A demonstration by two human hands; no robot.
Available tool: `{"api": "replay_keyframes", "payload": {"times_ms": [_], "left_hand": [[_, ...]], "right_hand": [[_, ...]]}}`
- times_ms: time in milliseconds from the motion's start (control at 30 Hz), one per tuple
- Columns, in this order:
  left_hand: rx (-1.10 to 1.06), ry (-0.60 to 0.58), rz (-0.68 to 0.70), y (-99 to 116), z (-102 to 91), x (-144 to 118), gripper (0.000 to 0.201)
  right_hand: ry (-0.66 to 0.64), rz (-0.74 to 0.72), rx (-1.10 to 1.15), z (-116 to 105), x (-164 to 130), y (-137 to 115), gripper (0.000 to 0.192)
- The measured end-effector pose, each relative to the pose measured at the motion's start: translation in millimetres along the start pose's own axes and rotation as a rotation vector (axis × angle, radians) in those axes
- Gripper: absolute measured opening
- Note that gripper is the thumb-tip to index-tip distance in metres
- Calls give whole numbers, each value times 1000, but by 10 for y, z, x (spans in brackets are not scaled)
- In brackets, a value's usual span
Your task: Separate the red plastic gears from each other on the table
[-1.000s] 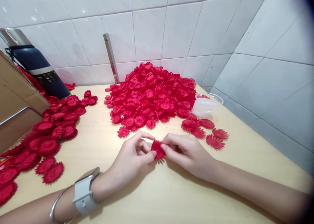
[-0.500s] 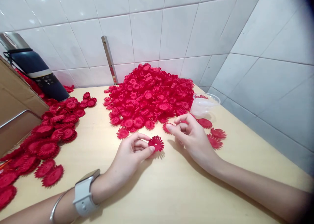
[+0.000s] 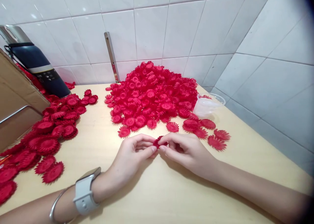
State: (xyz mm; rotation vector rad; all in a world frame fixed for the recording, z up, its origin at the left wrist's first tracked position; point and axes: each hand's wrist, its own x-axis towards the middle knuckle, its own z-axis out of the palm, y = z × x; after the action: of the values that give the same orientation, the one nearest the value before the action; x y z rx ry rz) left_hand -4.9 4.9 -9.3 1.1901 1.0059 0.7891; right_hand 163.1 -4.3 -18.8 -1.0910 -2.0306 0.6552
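Note:
A small red flower-shaped piece [image 3: 158, 142] with toothed petals is pinched between my two hands just above the pale wooden table [image 3: 157, 191]. My left hand [image 3: 132, 157], with a white watch and a bangle on the wrist, grips it from the left. My right hand [image 3: 187, 152] grips it from the right with thumb and fingers. The piece is partly hidden by my fingertips. A big heap of the same red pieces [image 3: 152, 96] lies behind my hands against the tiled wall.
A second spread of red pieces [image 3: 46, 135] covers the table's left side. Several loose ones [image 3: 208, 132] lie to the right, near a clear plastic cup [image 3: 208, 104] on its side. A dark flask [image 3: 36, 68] and a cardboard box [image 3: 17, 102] stand at the left.
My right hand, which had reached toward the loose pieces half a second ago, has come back to meet my left hand. Both now pinch the red piece together.

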Motion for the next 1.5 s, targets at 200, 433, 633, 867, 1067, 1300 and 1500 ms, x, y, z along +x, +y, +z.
{"api": "replay_keyframes", "payload": {"times_ms": [200, 433, 633, 867, 1067, 1300, 1500], "left_hand": [[51, -23, -4, 15, 0, -13, 12], [76, -41, 18, 20, 10, -30, 9], [69, -33, 0, 28, 14, -31, 9], [52, -52, 1, 5, 8, -35, 9], [45, -28, 0, -13, 9, -28, 10], [64, -58, 13, 6, 9, -29, 9], [159, 3, -15, 31, 28, -48, 16]], "right_hand": [[-75, 311, 224, -68, 60, -55, 21], [-100, 388, 356, -72, 86, -30, 19], [-113, 395, 339, -76, 84, -14, 18], [-123, 385, 327, -73, 81, -23, 16], [-151, 361, 301, -69, 79, -30, 14], [-208, 342, 335, -59, 65, -24, 13], [-25, 463, 496, -58, 61, 44, 10]]}}
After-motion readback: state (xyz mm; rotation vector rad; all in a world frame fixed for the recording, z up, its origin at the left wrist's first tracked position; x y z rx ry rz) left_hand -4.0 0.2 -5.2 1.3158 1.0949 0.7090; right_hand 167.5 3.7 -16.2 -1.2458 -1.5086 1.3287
